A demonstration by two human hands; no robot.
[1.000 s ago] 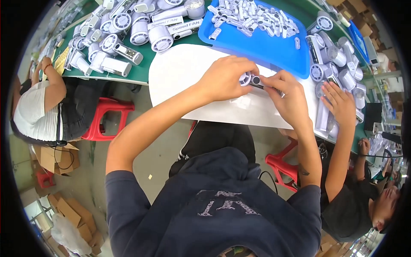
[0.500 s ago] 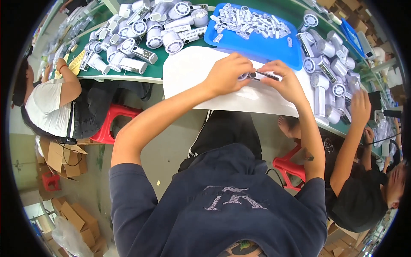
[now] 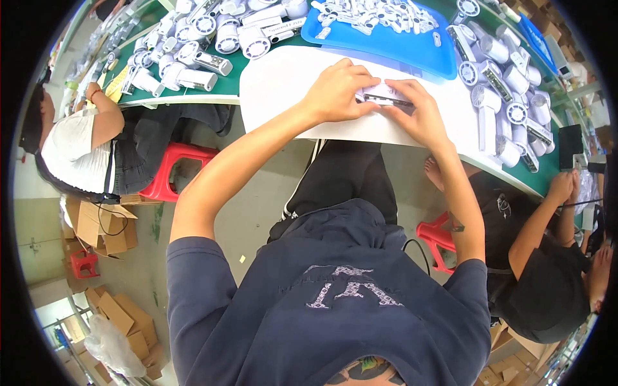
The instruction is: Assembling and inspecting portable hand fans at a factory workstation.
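A white handheld fan [image 3: 389, 100] lies between my two hands over the white mat [image 3: 273, 87], a dark slot showing along its handle. My left hand [image 3: 341, 93] grips it at the left end, where fingers cover much of the body. My right hand [image 3: 415, 112] holds the other end, thumb below and fingers above. Just beyond my hands is a blue tray [image 3: 351, 44] with many small white plastic parts [image 3: 380, 14] in it.
Piles of white fans [image 3: 193, 55] lie at the back left, and more fans [image 3: 508, 96] at the right. A person [image 3: 77, 148] sits at the left by a red stool [image 3: 174, 168]; another person [image 3: 547, 276] works at the right. Cardboard boxes [image 3: 106, 222] stand on the floor.
The fan has turned in my hands and now lies more level, its handle slot facing me. At the right, the other person's raised arm has drawn back from the fan pile.
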